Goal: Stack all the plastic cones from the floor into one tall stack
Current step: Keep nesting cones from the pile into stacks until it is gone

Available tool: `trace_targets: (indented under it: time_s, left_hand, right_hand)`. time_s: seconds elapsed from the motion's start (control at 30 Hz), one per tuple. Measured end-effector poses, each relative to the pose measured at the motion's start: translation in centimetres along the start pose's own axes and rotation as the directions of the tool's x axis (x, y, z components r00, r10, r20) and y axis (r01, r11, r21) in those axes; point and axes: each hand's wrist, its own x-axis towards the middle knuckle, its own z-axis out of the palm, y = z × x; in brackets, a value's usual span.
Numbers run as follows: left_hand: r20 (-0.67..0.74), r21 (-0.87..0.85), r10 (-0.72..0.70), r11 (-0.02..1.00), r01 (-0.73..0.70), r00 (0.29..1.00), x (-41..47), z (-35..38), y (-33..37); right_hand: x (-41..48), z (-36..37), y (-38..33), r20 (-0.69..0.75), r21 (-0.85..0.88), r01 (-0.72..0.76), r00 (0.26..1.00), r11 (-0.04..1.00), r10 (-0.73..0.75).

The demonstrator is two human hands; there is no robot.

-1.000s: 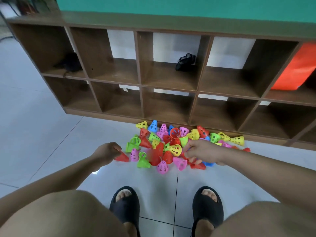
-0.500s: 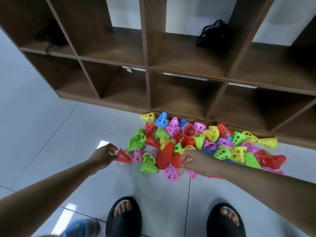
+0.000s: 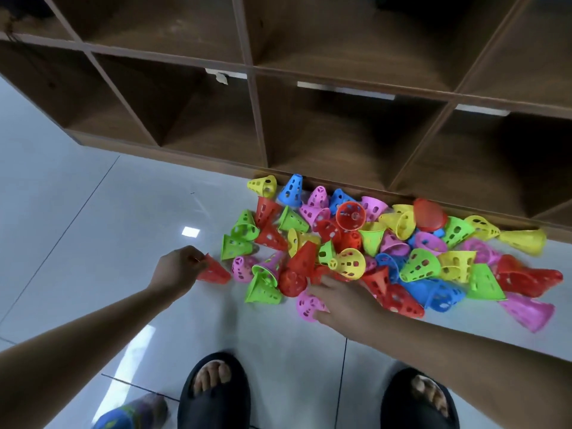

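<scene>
Left hand (image 3: 182, 267) pinches a red cone (image 3: 214, 271) whose base points to 4 o'clock, while right hand (image 3: 343, 300), nearer the pile (image 3: 371, 239), reaches toward 10 o'clock, grip hidden, with a pink cone (image 3: 307, 306) touching at its 9.

The person is wearing a pair of black slide sandals. The left sandal (image 3: 213, 407) and the right sandal (image 3: 416, 411) are each showing a broad, smooth, matte band running across the top of the foot and a thick, rounded edge. Each has an open front where the toes are peeking out. Both forearms are showing bare from the edges of the picture down to the wrists. The left hand (image 3: 178, 267) and the right hand (image 3: 346, 300) are bare too, as are the fingers (image 3: 322, 281). The right sandal is looking slightly blurred.
</scene>
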Motion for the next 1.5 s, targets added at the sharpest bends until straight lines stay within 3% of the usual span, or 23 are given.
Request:
trace_targets:
  time_s: [0.17,0.27,0.3,0.33,0.43,0.53,0.67,0.83,1.17,1.3,1.5]
  left_hand:
    - [0.058,-0.024,-0.003,1.0,0.005,0.998,-3.4,0.5,0.8]
    - [0.129,-0.054,-0.027,0.998,0.034,0.991,-6.3,0.8,1.3]
    - [0.161,-0.073,-0.03,0.996,0.042,0.987,-7.2,1.1,1.7]
    - [0.2,-0.102,-0.025,0.994,0.046,0.979,-8.0,1.5,2.2]
    - [0.351,-0.21,0.019,0.976,0.059,0.936,-10.3,3.4,3.7]
    - [0.468,-0.301,0.051,0.948,0.105,0.882,-11.8,6.3,4.6]
    - [0.548,-0.436,-0.029,0.843,0.315,0.836,-11.6,10.3,5.4]
    - [0.541,-0.496,-0.133,0.747,0.442,0.831,-11.2,13.6,6.8]
    - [0.524,-0.412,-0.15,0.817,0.404,0.838,-11.3,13.2,6.5]
    - [0.411,-0.413,-0.214,0.823,0.39,0.886,-10.7,11.4,5.3]
    - [0.115,-0.201,-0.217,0.951,0.237,0.969,-10.3,9.1,4.2]
  right_hand:
    - [-1.0,1.5,-0.2,-0.17,-0.188,0.057,0.981,0.98,-0.09]
    - [-2.1,4.1,1.6,-0.077,-0.352,0.193,0.969,0.916,-0.234]
    - [-2.7,4.2,1.8,-0.048,-0.335,0.184,0.976,0.924,-0.212]
    - [-3.3,3.8,1.9,-0.074,-0.283,0.118,0.987,0.952,-0.144]
    - [-4.8,2.7,1.7,-0.22,0.1,-0.089,0.969,0.991,0.109]
    - [-6.2,3.3,2.0,-0.259,0.296,-0.115,0.946,0.948,0.196]
    - [-8.3,3.6,1.9,-0.263,0.549,-0.126,0.913,0.826,0.313]
    - [-9.6,4.0,0.4,-0.239,0.605,-0.104,0.922,0.789,0.305]
    - [-8.1,5.3,-0.3,-0.244,0.537,-0.027,0.952,0.843,0.186]
    - [-8.1,5.6,1.0,-0.266,0.532,-0.099,0.924,0.841,0.276]
    - [-8.5,5.3,2.9,-0.317,0.508,-0.229,0.847,0.83,0.427]
